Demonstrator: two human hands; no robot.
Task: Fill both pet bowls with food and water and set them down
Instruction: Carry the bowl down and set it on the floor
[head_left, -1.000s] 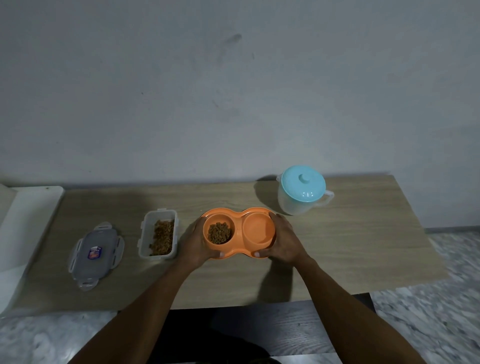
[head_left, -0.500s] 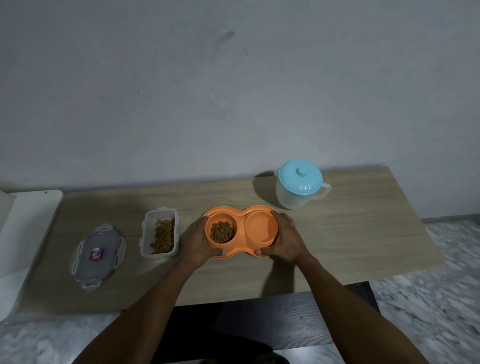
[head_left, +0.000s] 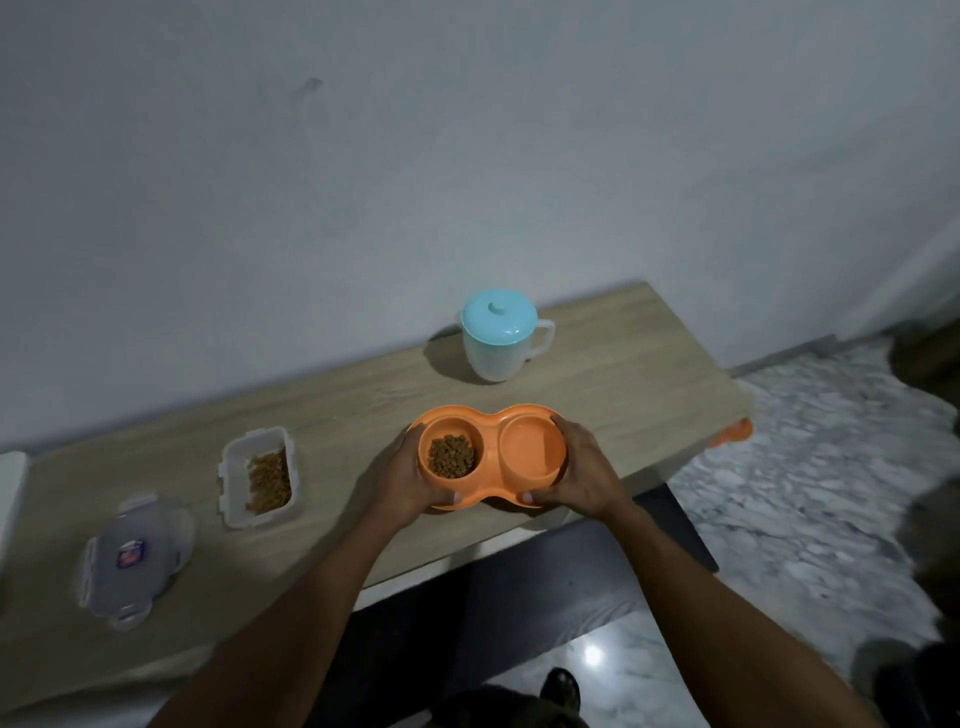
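Observation:
An orange double pet bowl (head_left: 491, 421) is held over the front part of the wooden table (head_left: 623, 384). Its left cup holds brown kibble (head_left: 451, 456); the right cup (head_left: 532, 451) looks wet, with a faint sheen. My left hand (head_left: 397, 480) grips the bowl's left end and my right hand (head_left: 584, 475) grips its right end, thumbs on the front rim. Whether the bowl touches the table I cannot tell.
A clear jug with a pale blue lid (head_left: 498, 335) stands behind the bowl near the wall. An open food container (head_left: 260, 475) with kibble lies left, its loose lid (head_left: 132, 558) further left. A small orange object (head_left: 732, 432) shows at the table's right edge. Marble floor lies right.
The view has tilted and swung to the right, so the table now slants. The bowl with both hands on it has come nearer to the table's front edge.

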